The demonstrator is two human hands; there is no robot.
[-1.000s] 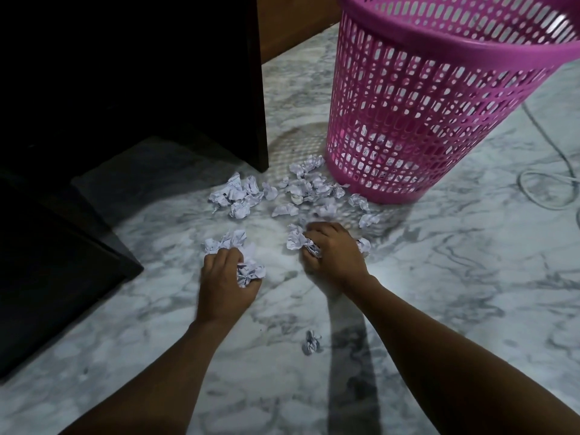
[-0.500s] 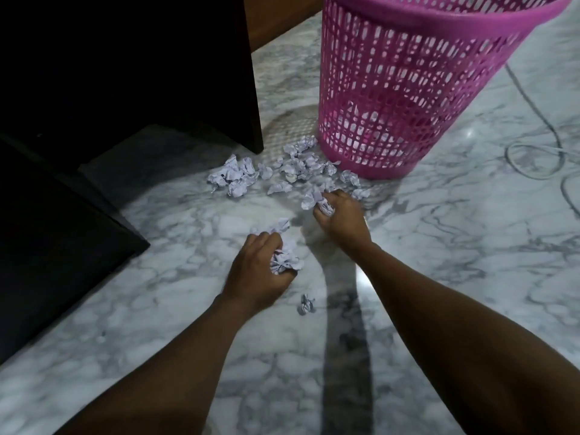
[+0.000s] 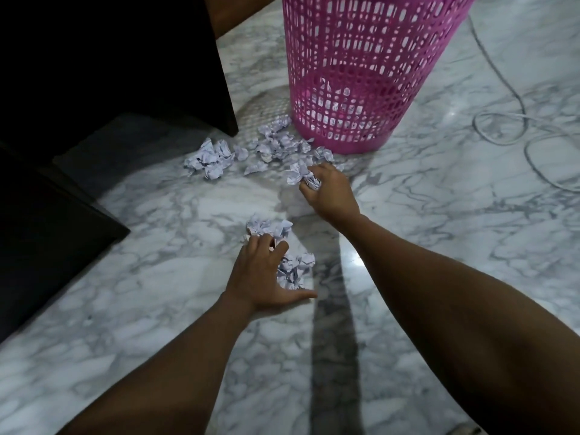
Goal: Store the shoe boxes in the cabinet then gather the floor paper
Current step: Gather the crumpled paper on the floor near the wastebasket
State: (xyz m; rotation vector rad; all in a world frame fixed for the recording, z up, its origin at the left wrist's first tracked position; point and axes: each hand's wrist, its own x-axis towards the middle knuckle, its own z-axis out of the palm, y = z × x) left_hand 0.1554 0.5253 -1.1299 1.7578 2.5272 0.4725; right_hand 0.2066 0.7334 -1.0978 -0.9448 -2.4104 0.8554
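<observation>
Crumpled white paper balls lie on the marble floor (image 3: 439,246). One cluster (image 3: 210,158) sits by the dark cabinet, another cluster (image 3: 276,142) rests against the pink basket's foot. My left hand (image 3: 266,274) lies palm down with fingers spread and thumb out on the floor. A wad of paper (image 3: 295,270) sits between its thumb and fingers, and another wad (image 3: 266,227) lies just past the fingertips. My right hand (image 3: 329,193) is farther out near the basket, its fingers curled around crumpled paper (image 3: 309,180).
A pink lattice waste basket (image 3: 361,73) stands upright at the top centre with some paper inside. A dark cabinet (image 3: 110,58) fills the upper left, and a dark panel (image 3: 47,246) juts out at the left. A white cable (image 3: 502,127) loops on the floor at right.
My left hand has slid right and opened flat over the paper it was clutching, covering the lone ball. My right hand has pushed its paper toward the basket pile.
</observation>
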